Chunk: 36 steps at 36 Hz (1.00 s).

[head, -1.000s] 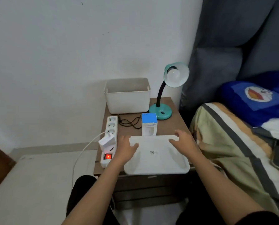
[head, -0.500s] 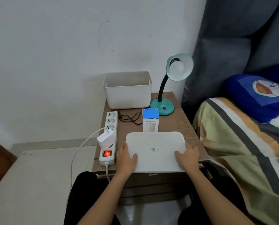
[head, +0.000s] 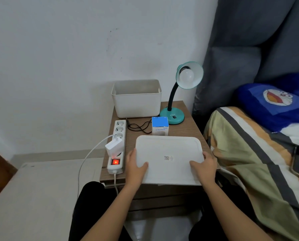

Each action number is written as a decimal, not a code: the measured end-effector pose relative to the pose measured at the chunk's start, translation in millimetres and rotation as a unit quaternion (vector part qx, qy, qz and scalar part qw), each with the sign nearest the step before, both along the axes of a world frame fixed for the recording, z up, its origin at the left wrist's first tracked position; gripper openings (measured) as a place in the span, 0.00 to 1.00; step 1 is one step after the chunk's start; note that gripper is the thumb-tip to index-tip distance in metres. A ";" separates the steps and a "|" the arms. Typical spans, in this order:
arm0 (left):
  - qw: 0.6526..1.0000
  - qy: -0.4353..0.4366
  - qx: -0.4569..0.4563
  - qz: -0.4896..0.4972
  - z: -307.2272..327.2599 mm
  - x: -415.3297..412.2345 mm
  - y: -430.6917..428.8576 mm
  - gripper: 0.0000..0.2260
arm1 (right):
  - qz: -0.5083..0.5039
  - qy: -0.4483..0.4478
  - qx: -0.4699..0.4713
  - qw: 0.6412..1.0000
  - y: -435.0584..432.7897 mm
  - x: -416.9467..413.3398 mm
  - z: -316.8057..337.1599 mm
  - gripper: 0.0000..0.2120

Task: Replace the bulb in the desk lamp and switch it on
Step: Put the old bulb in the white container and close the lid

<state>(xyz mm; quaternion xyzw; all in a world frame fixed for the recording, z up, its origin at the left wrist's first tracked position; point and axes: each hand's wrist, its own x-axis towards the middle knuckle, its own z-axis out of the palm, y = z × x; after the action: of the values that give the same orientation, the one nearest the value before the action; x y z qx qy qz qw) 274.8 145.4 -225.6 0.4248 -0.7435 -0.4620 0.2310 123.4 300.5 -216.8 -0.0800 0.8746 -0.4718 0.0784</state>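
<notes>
A teal desk lamp (head: 174, 116) stands at the back right of the wooden bedside table (head: 187, 126), its shade facing me with a white bulb (head: 188, 77) in it, unlit. A blue-and-white box (head: 160, 126) stands in front of the lamp's base. A white tray (head: 168, 150) lies upside down at the table's front edge. My left hand (head: 136, 166) grips its left edge and my right hand (head: 205, 165) its right edge, thumbs on top.
A white bin (head: 136, 99) stands at the back of the table. A power strip (head: 117, 146) with a lit red switch and a white charger runs along the left side, a black cord (head: 138, 126) beside it. The bed (head: 260, 153) lies right.
Both hands slid from the tray's far corners back to its near side edges and took hold. The tray has come a little toward me, over the table's front edge.
</notes>
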 end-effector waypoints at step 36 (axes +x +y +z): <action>0.996 0.039 -0.037 0.077 148.6 -96.3 -232.8 0.31 | 0.179 0.066 -0.017 0.982 -244.5 -116.8 143.7 0.27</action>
<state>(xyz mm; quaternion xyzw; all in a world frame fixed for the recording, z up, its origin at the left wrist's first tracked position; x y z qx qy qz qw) 178.5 -87.4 -77.0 0.4531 -0.7158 -0.4314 0.3103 6.5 56.0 -73.1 -0.2674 0.8413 -0.4586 0.1021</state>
